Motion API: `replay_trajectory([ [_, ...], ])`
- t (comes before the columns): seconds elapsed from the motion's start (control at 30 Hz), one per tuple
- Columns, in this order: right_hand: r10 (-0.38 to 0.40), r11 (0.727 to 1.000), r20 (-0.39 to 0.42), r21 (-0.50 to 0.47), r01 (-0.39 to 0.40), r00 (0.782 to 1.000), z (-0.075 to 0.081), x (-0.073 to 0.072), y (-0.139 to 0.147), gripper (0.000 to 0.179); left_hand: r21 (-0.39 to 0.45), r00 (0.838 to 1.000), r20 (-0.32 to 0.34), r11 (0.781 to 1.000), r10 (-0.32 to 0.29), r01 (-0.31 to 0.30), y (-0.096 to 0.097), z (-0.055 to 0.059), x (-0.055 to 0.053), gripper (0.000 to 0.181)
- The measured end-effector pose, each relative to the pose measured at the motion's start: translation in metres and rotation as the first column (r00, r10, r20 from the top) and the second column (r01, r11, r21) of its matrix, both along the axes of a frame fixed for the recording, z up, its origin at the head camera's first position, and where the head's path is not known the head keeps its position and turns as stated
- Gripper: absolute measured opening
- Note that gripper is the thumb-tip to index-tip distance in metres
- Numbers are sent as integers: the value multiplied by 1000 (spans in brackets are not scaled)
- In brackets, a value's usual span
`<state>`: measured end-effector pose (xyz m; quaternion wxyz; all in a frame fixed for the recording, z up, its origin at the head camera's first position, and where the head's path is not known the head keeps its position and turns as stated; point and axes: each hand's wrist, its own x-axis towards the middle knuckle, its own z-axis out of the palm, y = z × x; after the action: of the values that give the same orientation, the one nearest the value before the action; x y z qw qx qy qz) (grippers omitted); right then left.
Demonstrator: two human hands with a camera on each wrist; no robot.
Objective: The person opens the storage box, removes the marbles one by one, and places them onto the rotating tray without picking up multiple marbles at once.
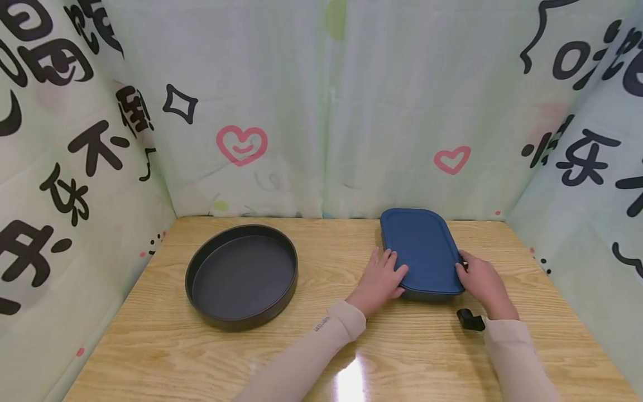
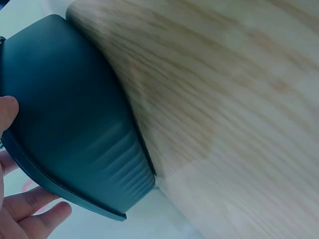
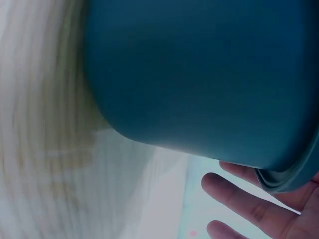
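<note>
A rectangular box [image 1: 432, 296] with a dark body and a flat blue lid [image 1: 419, 245] stands on the table at the right. My left hand [image 1: 379, 282] grips its near left corner, other fingers spread along the left edge; in the left wrist view the thumb [image 2: 7, 110] lies against the wall just under the rim. My right hand [image 1: 484, 282] holds the near right corner at the rim. In the right wrist view, its fingers [image 3: 249, 204] reach past the lipped rim [image 3: 279, 180], and the thumb is hidden. The lid sits on the box.
A round dark grey pan [image 1: 243, 279] with low walls stands on the left of the wooden table [image 1: 331, 245]. Printed curtains [image 1: 326, 111] close off the back and both sides. A small black device [image 1: 470, 320] shows by the right cuff.
</note>
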<state>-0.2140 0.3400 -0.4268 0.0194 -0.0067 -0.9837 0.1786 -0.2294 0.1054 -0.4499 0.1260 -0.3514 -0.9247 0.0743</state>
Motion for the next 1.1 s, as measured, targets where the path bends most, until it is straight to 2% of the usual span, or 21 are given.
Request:
replay_trajectory([
  [0.4,53,997,-7,-49,-53,999,5,-4,-34,50,90,1000,2,996,19,-19,-43,0,0,40],
  [0.6,77,995,-23,-66,-79,997,6,-5,-54,50,148,1000,12,988,29,-30,-66,3,6,40],
  [0.8,93,992,-52,-80,-97,994,4,-5,-70,50,166,999,27,985,38,-42,-87,7,13,43],
  [0.93,105,990,-69,-84,-110,992,0,-4,-80,50,212,996,80,976,37,-54,-99,8,18,45],
  [1.03,119,988,-74,-86,-125,990,-2,-1,-87,50,272,991,134,960,28,-64,-109,7,22,46],
  [1.1,129,986,-78,-93,-136,989,-2,0,-92,50,307,989,146,950,21,-65,-115,5,24,47],
])
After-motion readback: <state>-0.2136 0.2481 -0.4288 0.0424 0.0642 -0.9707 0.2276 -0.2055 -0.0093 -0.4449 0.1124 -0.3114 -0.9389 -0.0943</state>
